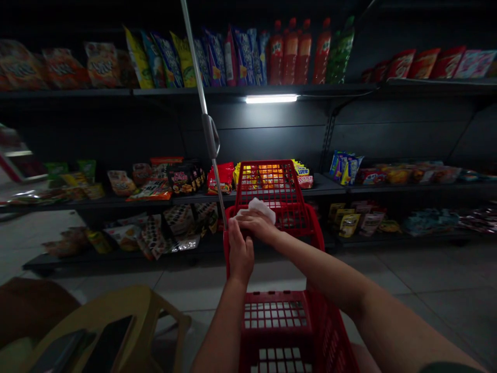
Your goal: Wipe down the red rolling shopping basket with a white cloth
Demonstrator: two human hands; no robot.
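Right hand (258, 226) is half curled over a white wipe (261, 209), holding it against a red plastic shopping basket (314, 228); part of the wipe is hidden under the fingers; left hand (240, 251) sits just beside it, fingers together against the basket's rim, can't tell if it's actually gripping; the snack shelves (310, 186) behind are pretty dark, labels hard to read.

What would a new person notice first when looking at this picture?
The red basket stands out in the middle, with the left hand and right hand at its rim beside a white wipe. Above, a bright strip light glows under the top shelf, which holds colorful snack bags and red bottles.
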